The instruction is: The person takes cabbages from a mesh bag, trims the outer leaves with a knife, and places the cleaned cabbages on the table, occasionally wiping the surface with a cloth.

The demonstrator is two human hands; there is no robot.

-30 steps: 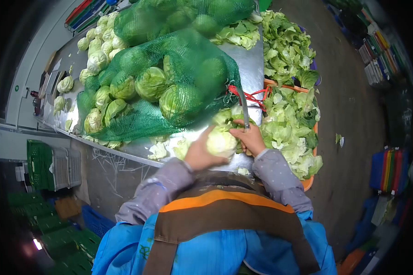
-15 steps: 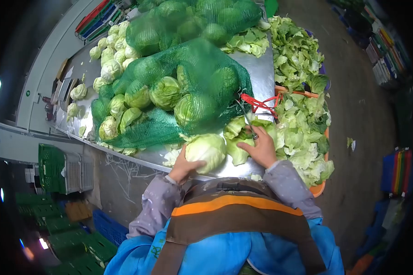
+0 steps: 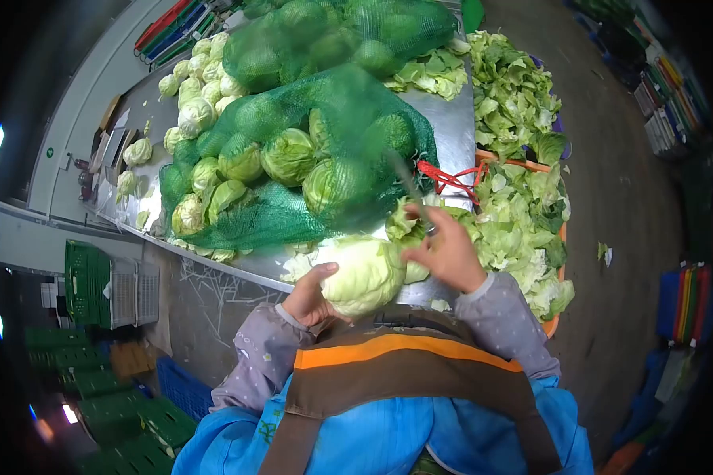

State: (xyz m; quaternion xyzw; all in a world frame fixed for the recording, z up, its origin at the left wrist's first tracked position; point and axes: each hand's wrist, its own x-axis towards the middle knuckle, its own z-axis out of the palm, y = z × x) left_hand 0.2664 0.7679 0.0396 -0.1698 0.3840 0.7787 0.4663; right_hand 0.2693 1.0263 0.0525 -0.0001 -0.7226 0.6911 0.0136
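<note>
A pale green cabbage head (image 3: 360,277) sits at the near edge of the metal table, gripped from the left by my left hand (image 3: 313,297), thumb on top and fingers underneath. My right hand (image 3: 450,252) is wrapped round a knife (image 3: 410,182), its blurred blade pointing up and away, the fingers close to the cabbage's right side. Loose green leaves (image 3: 404,223) lie behind and partly under my right hand. Just beyond the cabbage, a green net bag (image 3: 261,218) lies open toward the left with several cabbages inside.
A second net bag (image 3: 341,36) of cabbages lies at the back. Trimmed cabbages (image 3: 196,117) are piled at the far left. To the right, an orange crate (image 3: 552,326) overflows with leaves. Red straps (image 3: 450,176) lie near the table's right edge. Green crates (image 3: 87,283) stand on the floor at left.
My left hand has tipped and drawn the cabbage slightly toward me. My right hand has lifted with the knife, its blade swinging up and left, away from the leaves.
</note>
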